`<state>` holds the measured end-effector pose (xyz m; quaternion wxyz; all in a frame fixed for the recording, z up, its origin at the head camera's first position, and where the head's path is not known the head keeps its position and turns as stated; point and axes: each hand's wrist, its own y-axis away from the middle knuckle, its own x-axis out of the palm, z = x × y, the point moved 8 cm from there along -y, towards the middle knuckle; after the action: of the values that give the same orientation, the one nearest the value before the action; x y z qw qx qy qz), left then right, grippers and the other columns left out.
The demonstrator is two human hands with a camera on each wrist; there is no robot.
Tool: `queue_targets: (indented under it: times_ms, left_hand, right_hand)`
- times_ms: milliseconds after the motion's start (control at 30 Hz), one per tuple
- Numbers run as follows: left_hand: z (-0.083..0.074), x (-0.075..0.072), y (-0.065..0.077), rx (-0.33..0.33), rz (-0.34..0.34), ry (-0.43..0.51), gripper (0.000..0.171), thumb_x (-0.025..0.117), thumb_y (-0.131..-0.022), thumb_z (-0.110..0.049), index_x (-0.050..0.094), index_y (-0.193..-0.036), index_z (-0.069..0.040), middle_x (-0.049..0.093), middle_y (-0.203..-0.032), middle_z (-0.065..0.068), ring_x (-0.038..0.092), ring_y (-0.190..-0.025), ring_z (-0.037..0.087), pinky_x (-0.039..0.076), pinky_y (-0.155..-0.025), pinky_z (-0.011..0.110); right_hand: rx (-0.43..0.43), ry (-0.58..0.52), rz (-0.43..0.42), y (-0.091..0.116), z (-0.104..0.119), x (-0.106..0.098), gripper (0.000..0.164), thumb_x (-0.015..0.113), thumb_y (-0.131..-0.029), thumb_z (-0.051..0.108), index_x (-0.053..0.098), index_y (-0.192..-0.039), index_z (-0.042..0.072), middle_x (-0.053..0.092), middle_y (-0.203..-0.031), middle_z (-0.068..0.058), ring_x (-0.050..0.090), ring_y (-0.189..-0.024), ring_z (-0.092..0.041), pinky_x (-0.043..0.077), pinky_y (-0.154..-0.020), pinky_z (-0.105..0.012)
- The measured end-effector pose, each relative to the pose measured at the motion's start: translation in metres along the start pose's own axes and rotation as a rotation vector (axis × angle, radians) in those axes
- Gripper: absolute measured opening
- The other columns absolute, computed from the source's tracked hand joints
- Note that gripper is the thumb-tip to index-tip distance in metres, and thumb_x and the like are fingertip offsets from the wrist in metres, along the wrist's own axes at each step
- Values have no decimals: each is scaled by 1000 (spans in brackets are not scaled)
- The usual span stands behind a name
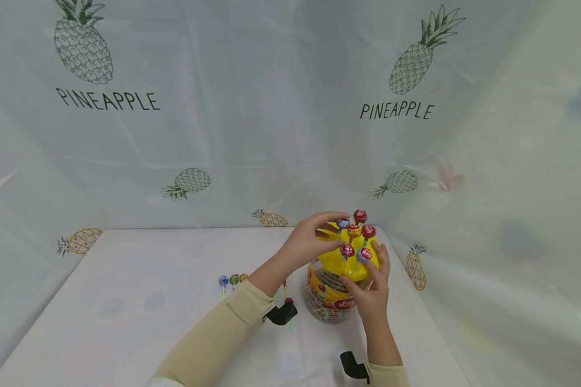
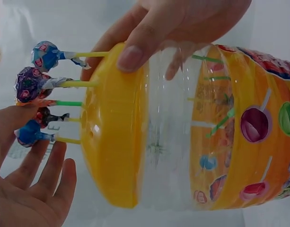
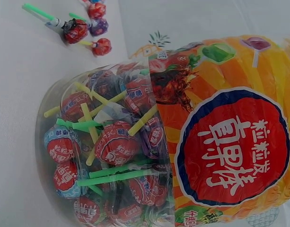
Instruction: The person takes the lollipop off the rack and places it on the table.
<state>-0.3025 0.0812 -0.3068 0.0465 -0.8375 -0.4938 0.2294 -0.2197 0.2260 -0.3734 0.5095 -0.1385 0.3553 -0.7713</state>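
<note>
A clear plastic jar (image 1: 329, 306) with an orange label (image 3: 230, 146) stands on the table, with wrapped lollipops (image 3: 118, 142) inside. Several lollipops (image 1: 368, 231) stick up from holes in its domed yellow lid (image 2: 114, 137). My left hand (image 1: 310, 239) reaches in among them from the left. Its fingers pinch an orange-wrapped lollipop (image 2: 43, 102) on a green stick, whose head is mostly covered. From the right, my right hand (image 1: 374, 285) grips the lid, the thumb lying on its rim in the left wrist view. The right hand is outside the right wrist view.
Left of the jar, several loose lollipops (image 1: 234, 280) lie in a row on the white table (image 1: 140, 301), partly behind my left forearm. More of them, including a dark-red lollipop (image 3: 75, 31), show in the right wrist view. A pineapple-print sheet (image 1: 271, 107) hangs behind the table.
</note>
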Motion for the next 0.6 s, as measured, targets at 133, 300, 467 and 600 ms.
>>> queue_targets:
  times_ms: [133, 300, 467, 600]
  left_hand:
    - [0, 1, -1, -1, -5, -16, 48, 74, -88, -10, 63, -131, -27, 57, -130, -3, 61, -105, 17, 54, -80, 26]
    - [1, 2, -4, -12, -24, -25, 42, 73, -89, -14, 64, -128, -27, 58, -128, -5, 61, -102, 15, 54, -79, 25]
    - [1, 1, -6, -4, -59, -5, 34, 68, -93, -12, 66, -125, -24, 60, -124, -6, 62, -98, 14, 54, -78, 26]
    - [0, -1, -7, 6, -90, -2, 31, 66, -94, -11, 67, -123, -22, 61, -121, -5, 62, -96, 14, 55, -77, 26]
  right_hand:
    - [-15, -8, -5, 0, 1, 0, 36, 76, -77, -9, 62, -110, -9, 33, -148, -22, 12, -146, -28, 26, -110, -21]
    - [-33, -15, -14, -1, 3, 0, 35, 76, -78, -7, 62, -110, -9, 34, -148, -20, 12, -146, -28, 27, -109, -20]
    - [-23, -18, -20, 0, 4, -1, 36, 75, -77, -11, 62, -110, -8, 35, -149, -17, 13, -146, -27, 26, -110, -20]
    - [-6, -25, -18, 0, 4, -1, 39, 74, -75, -15, 62, -111, -8, 34, -150, -17, 12, -146, -26, 25, -111, -22]
